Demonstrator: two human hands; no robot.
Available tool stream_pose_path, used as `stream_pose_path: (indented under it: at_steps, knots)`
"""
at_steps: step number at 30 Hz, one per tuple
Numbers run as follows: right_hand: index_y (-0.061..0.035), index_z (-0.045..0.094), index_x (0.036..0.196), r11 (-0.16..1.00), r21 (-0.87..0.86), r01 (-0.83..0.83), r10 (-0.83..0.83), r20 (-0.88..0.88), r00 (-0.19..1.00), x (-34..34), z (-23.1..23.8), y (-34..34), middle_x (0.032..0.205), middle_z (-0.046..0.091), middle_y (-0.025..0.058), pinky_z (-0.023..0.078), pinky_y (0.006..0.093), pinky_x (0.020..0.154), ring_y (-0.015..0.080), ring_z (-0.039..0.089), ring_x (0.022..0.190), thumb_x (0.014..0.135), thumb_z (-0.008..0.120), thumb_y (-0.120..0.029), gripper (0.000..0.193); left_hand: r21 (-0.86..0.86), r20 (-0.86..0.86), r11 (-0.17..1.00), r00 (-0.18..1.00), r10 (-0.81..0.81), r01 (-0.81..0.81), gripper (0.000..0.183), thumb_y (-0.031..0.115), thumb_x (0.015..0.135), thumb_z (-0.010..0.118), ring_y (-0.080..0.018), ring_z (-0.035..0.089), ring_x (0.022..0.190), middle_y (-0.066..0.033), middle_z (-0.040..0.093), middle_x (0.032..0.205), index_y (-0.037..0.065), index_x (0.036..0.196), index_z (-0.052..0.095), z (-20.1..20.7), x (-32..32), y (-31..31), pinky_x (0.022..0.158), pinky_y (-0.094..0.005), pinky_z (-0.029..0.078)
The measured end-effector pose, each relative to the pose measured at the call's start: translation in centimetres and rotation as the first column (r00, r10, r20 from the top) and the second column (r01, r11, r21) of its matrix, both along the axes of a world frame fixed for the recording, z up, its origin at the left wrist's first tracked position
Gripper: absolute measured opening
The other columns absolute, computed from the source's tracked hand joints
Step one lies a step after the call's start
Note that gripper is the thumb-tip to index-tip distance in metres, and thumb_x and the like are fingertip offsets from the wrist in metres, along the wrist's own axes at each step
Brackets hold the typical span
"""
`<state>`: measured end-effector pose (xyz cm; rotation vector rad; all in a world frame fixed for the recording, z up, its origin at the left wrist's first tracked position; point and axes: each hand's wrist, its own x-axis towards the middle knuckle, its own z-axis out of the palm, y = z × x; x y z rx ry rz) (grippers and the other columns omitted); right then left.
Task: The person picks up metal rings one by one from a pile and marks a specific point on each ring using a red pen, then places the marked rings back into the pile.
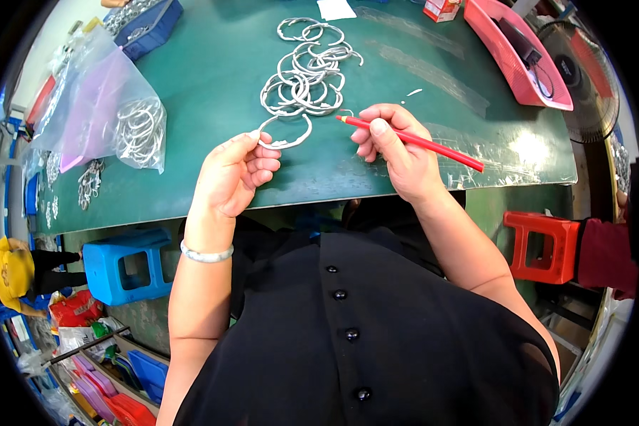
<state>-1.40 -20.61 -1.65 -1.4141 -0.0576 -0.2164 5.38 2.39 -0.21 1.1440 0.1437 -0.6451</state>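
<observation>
Between thumb and fingers, my left hand (236, 170) pinches a silvery-white open bangle (307, 132) by its left side, just above the table's near part. A red pencil (444, 150) lies in my right hand (402, 153), gripped by thumb and fingers, its tip pointing left toward the bangle without touching it. Beyond both hands, a loose pile of similar bangles (299, 86) runs away from me up the green table (213, 78). Some of them overlap, and their ends look open.
At left lies a clear plastic bag (85, 106) with more bangles, near a blue bin (149, 28) of metal pieces. A pink basket (547, 96) stands far right beside a fan (582, 78). Below the table edge are a blue stool (124, 266) and a red stool (543, 245).
</observation>
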Motion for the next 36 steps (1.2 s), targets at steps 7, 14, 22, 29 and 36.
stream_pose_path:
  at_steps: [7,14,22,29,36]
  knots:
    - [-0.0009,0.052,0.097,1.000,-0.023,0.009,-0.009,-0.021,1.000,-0.5,0.1,0.1,0.078,0.058,0.0057,0.044,0.0207,0.058,0.0083,0.053,0.065,0.087,0.050,-0.021,0.023,-0.031,-0.043,0.998,0.997,0.061,-0.063,0.017,0.018,0.086,0.048,-0.0109,0.054,0.059,-0.0064,0.057,0.071,0.002,0.086,0.053,0.4,-0.8,-0.3,0.051,-0.0189,0.042]
    - [-0.0005,0.053,0.097,0.999,-0.032,0.007,-0.007,-0.024,1.000,-0.3,0.1,0.3,0.078,0.058,0.0055,0.044,0.0209,0.058,0.0083,0.053,0.065,0.087,0.049,-0.019,0.021,-0.086,-0.026,0.994,0.997,0.066,-0.068,0.018,0.019,0.087,0.049,-0.0131,0.057,0.059,-0.0083,0.059,0.071,0.002,0.083,0.053,0.0,-0.6,0.0,0.051,-0.0205,0.045]
    - [-0.0003,0.052,0.098,1.000,-0.004,0.013,-0.013,-0.077,0.997,-0.6,0.3,0.1,0.080,0.058,0.0066,0.044,0.0212,0.058,0.0089,0.053,0.065,0.087,0.048,-0.015,0.018,0.086,0.592,0.962,0.789,0.161,-0.260,0.014,0.017,0.087,0.048,-0.0162,0.060,0.062,-0.0094,0.061,0.076,0.004,0.085,0.053,6.5,-0.7,2.8,0.054,-0.0249,0.048]
    - [0.0003,0.050,0.098,1.000,0.001,-0.006,0.006,-0.051,0.999,-0.4,0.1,0.3,0.081,0.058,0.0072,0.043,0.0211,0.059,0.0092,0.053,0.066,0.087,0.046,-0.012,0.017,0.089,0.996,0.601,0.058,-0.071,-0.794,0.012,0.009,0.086,0.051,-0.0080,0.055,0.065,-0.0044,0.059,0.073,-0.003,0.086,0.054,16.6,4.9,11.5,0.061,-0.0196,0.044]
    - [0.0001,0.051,0.098,1.000,-0.010,-0.023,0.022,-0.032,0.999,-0.5,0.1,0.3,0.081,0.059,0.0068,0.043,0.0211,0.059,0.0091,0.053,0.066,0.087,0.046,-0.014,0.018,0.327,0.806,0.172,0.178,-0.565,-0.929,0.015,0.013,0.080,0.055,-0.0196,0.057,0.065,-0.0105,0.060,0.073,0.003,0.090,0.058,18.4,8.4,16.8,0.063,-0.0274,0.044]
